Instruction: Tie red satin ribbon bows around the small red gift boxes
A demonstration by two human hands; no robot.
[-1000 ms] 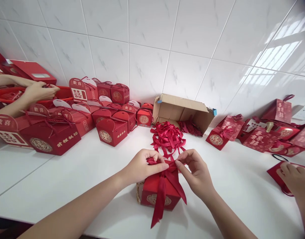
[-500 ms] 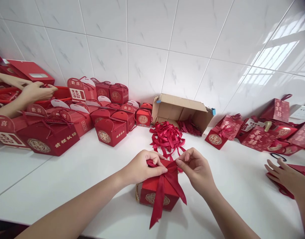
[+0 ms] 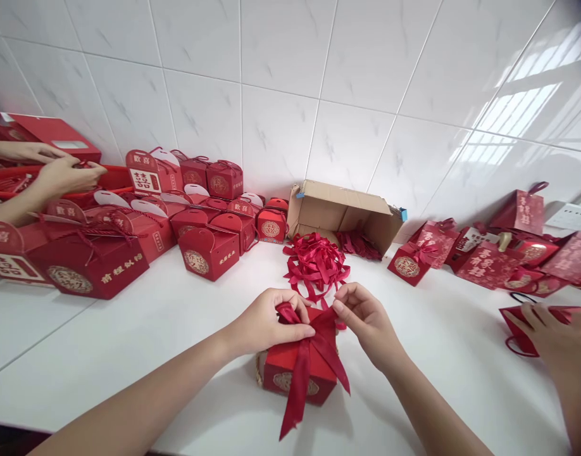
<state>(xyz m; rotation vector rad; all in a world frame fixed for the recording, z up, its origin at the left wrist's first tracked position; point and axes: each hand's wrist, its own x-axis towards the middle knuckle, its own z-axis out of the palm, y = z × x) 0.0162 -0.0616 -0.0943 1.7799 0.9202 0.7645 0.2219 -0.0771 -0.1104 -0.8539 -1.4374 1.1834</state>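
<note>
The red box stands upright on the white surface, directly in front of the person, its gold medallion face turned toward them and slightly left. Which way its long axis runs cannot be told, because the hands cover its far part. Across its top lies the red ribbon; 1 tail runs toward the person and slightly left, past the front edge, and the other slants right. The left hand comes in from the lower left, thumb pointing right, its grip clamped on the ribbon. The right hand comes from the lower right, fingers curled, its grip pinching the ribbon's right part. Beyond lies a ribbon pile.
</note>
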